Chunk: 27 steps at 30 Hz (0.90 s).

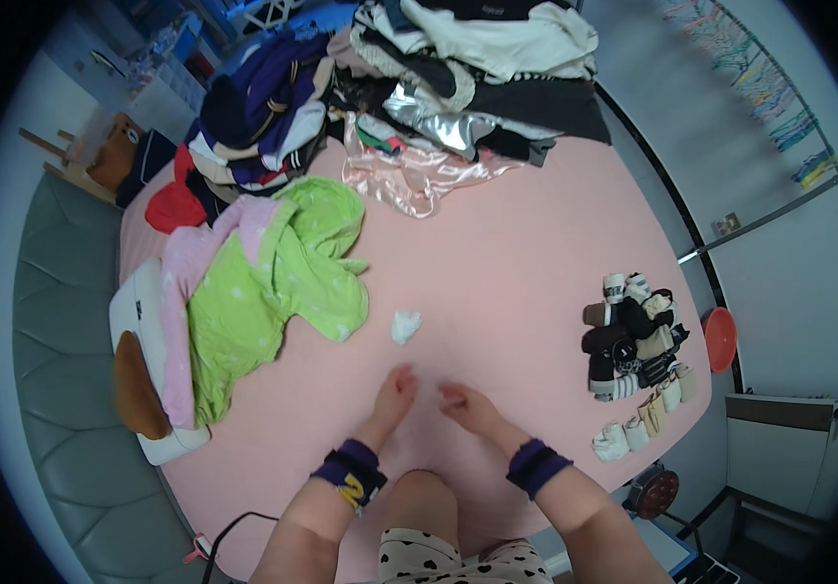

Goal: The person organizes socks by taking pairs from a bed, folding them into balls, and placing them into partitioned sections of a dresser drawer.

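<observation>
A small crumpled white cloth bundle (405, 327), perhaps a sock, lies on the pink bed sheet (506, 263). Just below it is my left hand (396, 397), its fingers curled in and no object showing in them. Level with it and a short gap away, my right hand (469, 406) is also curled, fingertips pointing toward the left one; nothing shows in its grip. Neither hand touches the bundle. Dark wristbands circle both my wrists.
Rolled socks (633, 341) sit in rows at the right edge of the bed. A green and pink blanket (243, 292) lies left, over a white pillow (170, 448). Heaped clothes (497, 58) cover the far end. A padded headboard (68, 341) borders the left side.
</observation>
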Motion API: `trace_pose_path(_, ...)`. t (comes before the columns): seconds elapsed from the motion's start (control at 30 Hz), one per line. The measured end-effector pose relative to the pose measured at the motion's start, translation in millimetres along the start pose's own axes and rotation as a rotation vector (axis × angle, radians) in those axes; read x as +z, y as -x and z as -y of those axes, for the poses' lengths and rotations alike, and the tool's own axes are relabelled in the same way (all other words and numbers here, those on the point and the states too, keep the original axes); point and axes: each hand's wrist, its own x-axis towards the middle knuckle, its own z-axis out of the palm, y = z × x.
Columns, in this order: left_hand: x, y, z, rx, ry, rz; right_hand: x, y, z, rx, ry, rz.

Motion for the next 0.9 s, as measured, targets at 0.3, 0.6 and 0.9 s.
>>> trace_pose_path(0.3, -25.9, -123.2, 33.1, 0.124, -0.034, -0.162, 21.5, -145.7, -3.1, -0.025, -0.072, -0.101)
trace_pose_path(0.6, -17.1, -69.3, 37.1, 0.109, 0.082, -0.027, 48.5, -120.8, -22.0, -0.128, -0.223, -0.069)
trace_pose_path(0.9, 36.8, 79.3, 101.0, 0.192, 0.054, -0.011, 39.4, 42.6, -35.5, -0.146, -0.171, -0.003)
